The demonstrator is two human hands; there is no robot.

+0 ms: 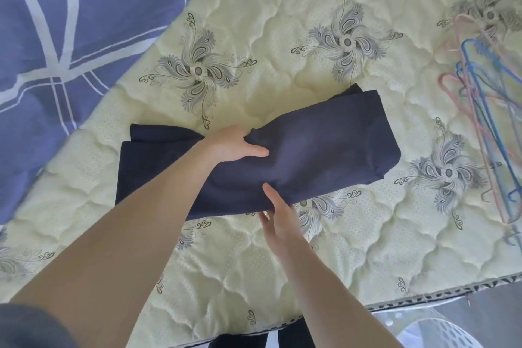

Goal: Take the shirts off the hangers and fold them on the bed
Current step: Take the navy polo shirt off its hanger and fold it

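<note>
Your left hand (234,147) grips a bunched fold at the middle of the navy shirt (324,150). Your right hand (278,220) touches its near edge with fairly straight fingers; whether it pinches is unclear. The half-folded shirt lies on the bed (282,37), long axis left to right. Empty hangers (485,110) lie far right.

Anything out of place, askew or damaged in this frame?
Nothing damaged or spilled. The navy shirt is bunched unevenly where the left hand grips it, mid-fold. The hangers lie in a loose tangle at the right, and the blue bedcover lies off to the left, leaving the mattress bare.
</note>
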